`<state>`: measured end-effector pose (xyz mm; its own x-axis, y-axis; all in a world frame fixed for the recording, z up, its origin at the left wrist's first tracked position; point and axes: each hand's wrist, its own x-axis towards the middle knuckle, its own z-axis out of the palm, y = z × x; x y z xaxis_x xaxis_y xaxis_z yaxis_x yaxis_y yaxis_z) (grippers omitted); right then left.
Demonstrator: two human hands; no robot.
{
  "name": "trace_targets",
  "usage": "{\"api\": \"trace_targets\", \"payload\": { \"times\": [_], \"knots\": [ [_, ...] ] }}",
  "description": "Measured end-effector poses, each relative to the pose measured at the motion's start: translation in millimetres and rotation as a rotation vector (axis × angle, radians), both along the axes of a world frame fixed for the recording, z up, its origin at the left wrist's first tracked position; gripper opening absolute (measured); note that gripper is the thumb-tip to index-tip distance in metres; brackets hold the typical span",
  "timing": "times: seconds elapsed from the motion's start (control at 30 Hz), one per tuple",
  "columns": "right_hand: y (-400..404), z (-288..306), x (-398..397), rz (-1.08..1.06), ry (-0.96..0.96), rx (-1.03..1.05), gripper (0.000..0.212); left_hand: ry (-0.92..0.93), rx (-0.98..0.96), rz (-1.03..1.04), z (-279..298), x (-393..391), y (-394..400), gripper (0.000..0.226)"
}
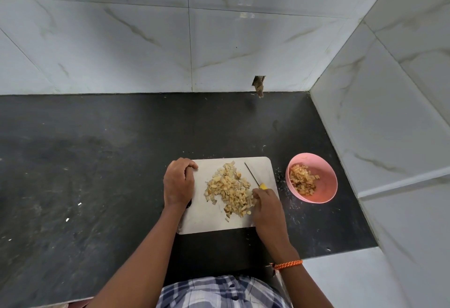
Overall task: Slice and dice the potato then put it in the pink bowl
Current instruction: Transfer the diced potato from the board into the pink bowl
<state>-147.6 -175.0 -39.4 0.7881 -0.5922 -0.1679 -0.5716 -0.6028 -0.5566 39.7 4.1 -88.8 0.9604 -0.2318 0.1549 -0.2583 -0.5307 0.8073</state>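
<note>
Plaid shirt (219,290), orange braided wristband (288,264)

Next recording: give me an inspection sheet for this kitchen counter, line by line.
Surface: black counter, scuffed, with pale flecks and crumbs, most of them round the board.
Job's things: white cutting board carrying a pile of diced potato; knife lying on the board, yellow handle toward the person; pink bowl to the board's right, already holding some diced potato.
Clutter: nothing seen beyond the crumbs.
Grips: left hand curled over the board's left edge; right hand at the pile's right side, fingertips among the pieces, orange wristband on that wrist.
Cables: nothing seen.
Surroundings: marbled wall tiles behind and to the right; a small hole in the wall just above the counter.
</note>
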Motion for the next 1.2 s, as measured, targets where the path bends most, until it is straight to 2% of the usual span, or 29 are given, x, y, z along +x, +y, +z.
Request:
{"api": "trace_targets", "payload": {
  "times": [0.1,0.27,0.33,0.43,0.5,0.57,0.73,0.8,1.03,1.2],
  "knots": [
    [-13,5,-7,0.049,-0.007,0.043,0.03,0.004,0.004,0.001,1,0,-1,0.033],
    [-5,-3,-9,0.036,0.097,0.048,0.054,-0.001,0.025,0.003,0,0,-1,0.033],
    [4,-3,-1,0.02,0.072,0.047,0.05,0.0,0.026,0.002,0,-1,-2,0.033],
    [4,1,8,-0.004,-0.023,0.075,0.032,0.0,0.029,-0.001,0,-1,-1,0.033],
    [-3,4,7,0.008,-0.051,0.09,0.031,0.006,0.026,-0.004,-1,-1,-1,0.033],
    [-10,5,4,0.054,-0.016,0.089,0.043,0.011,0.032,-0.001,0,-1,-1,0.034],
    [14,4,3,0.09,0.114,0.037,0.096,-0.004,0.068,0.002,1,-1,-3,0.034],
    [26,1,8,0.076,0.094,0.004,0.101,-0.008,0.072,-0.001,1,-2,-4,0.033],
    [23,2,30,0.073,0.034,0.006,0.055,-0.015,0.081,0.006,3,-2,-4,0.033],
    [25,1,39,0.116,0.065,-0.073,0.038,-0.026,0.102,0.007,5,-3,-4,0.032]
  ]
}}
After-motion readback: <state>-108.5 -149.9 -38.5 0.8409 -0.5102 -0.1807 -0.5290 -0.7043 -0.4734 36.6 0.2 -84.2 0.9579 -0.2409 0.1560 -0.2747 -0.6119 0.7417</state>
